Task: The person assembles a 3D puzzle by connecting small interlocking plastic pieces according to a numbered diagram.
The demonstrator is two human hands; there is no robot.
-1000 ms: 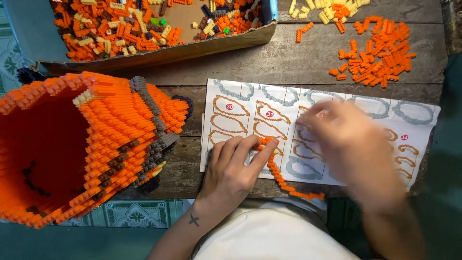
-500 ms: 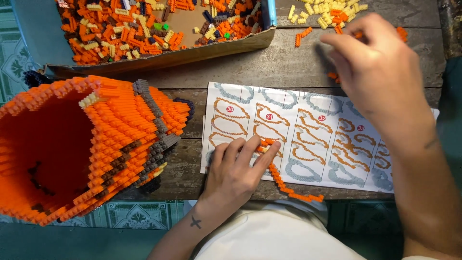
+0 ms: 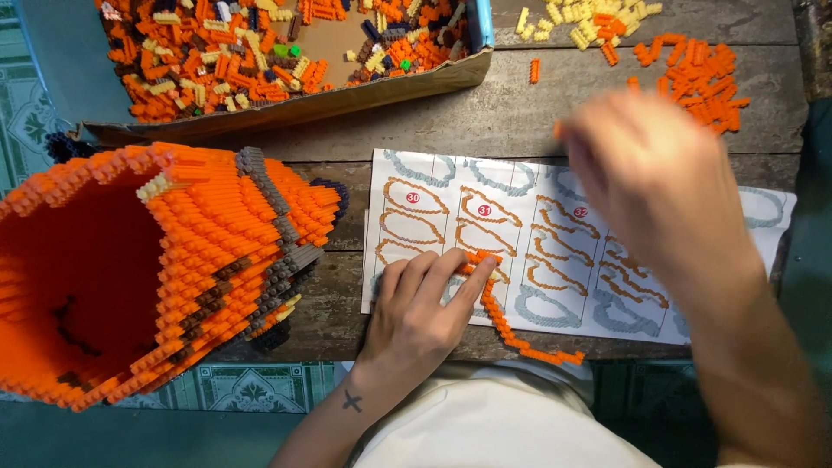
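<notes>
Flatly, left hand presses orange brick strip.

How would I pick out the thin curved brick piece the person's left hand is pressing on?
Start at the white instruction sheet on the wooden table. At its lower left edge, the left hand rests on a thin curved strip of orange bricks. Unlike the loose brick piles, it is one joined chain.

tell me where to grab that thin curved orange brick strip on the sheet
Pinch the orange brick strip near its middle, across its narrow width, coming straight down from above. It lies flat and looks thin and jointed, so an end grip would probably let it sag or snap. The left hand pins its upper end.
</notes>
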